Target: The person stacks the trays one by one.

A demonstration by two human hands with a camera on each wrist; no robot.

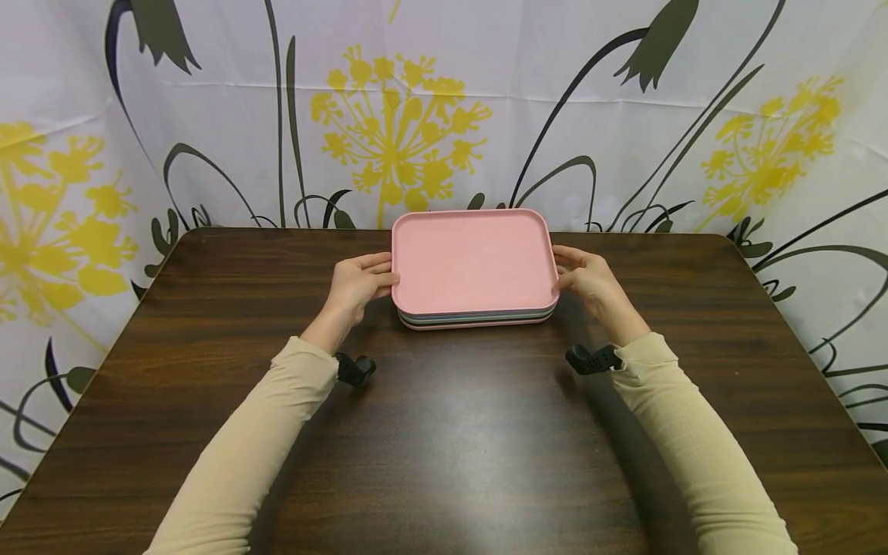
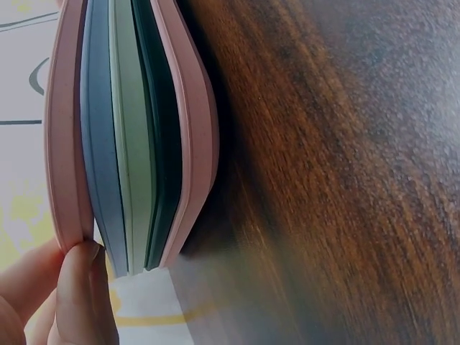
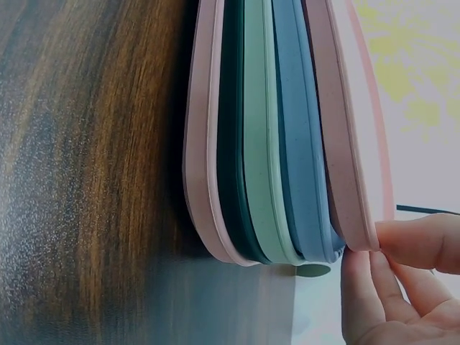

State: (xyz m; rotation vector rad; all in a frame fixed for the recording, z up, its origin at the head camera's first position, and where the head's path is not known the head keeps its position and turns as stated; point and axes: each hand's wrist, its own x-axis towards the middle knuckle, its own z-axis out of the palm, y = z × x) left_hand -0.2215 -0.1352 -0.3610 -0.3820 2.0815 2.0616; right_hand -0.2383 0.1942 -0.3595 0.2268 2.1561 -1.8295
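Observation:
A pink rectangular tray (image 1: 475,262) tops a stack near the far edge of the table. My left hand (image 1: 355,284) pinches its left end between thumb and fingers, and my right hand (image 1: 591,287) pinches its right end. Beneath it, in the left wrist view, come a blue tray (image 2: 100,144), a light green tray (image 2: 135,158), a dark green tray (image 2: 165,129) and a second pink tray (image 2: 200,129) at the bottom. In the right wrist view a narrow gap shows between the upper pink tray (image 3: 341,129) and the blue tray (image 3: 298,136) near my fingers.
The stack stands on a dark brown wooden table (image 1: 444,439). Behind the table hangs a white curtain (image 1: 527,46) printed with yellow flowers and dark stems. A black wrist strap with a camera shows on each wrist.

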